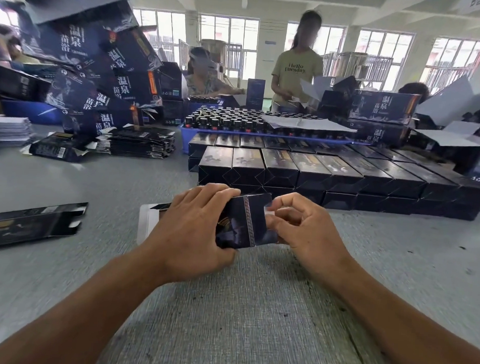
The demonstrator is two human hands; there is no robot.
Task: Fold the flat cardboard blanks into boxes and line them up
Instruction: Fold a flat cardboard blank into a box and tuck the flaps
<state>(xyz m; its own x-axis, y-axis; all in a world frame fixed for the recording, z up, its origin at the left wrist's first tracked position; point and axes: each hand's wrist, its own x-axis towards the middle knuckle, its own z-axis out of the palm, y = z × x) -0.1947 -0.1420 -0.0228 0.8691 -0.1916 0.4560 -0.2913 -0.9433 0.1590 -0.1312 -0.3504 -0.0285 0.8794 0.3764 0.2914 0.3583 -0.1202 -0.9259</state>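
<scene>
near: bare grey woven table open on both sides | ahead: stacked rows of folded dark cardboard boxes block forward reach | left: flat dark cardboard blank lies near the edge, open table between | far left: pile of flat dark blanks | behind the rows: blue tray of dark bottles

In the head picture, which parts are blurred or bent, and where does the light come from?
Head view: daylight enters through the rear windows, which are washed out; the flat blank at left is smeared by motion blur; wide-angle distortion tilts the stacked cartons upper left; the hands and the box they hold stay fairly sharp.
</scene>
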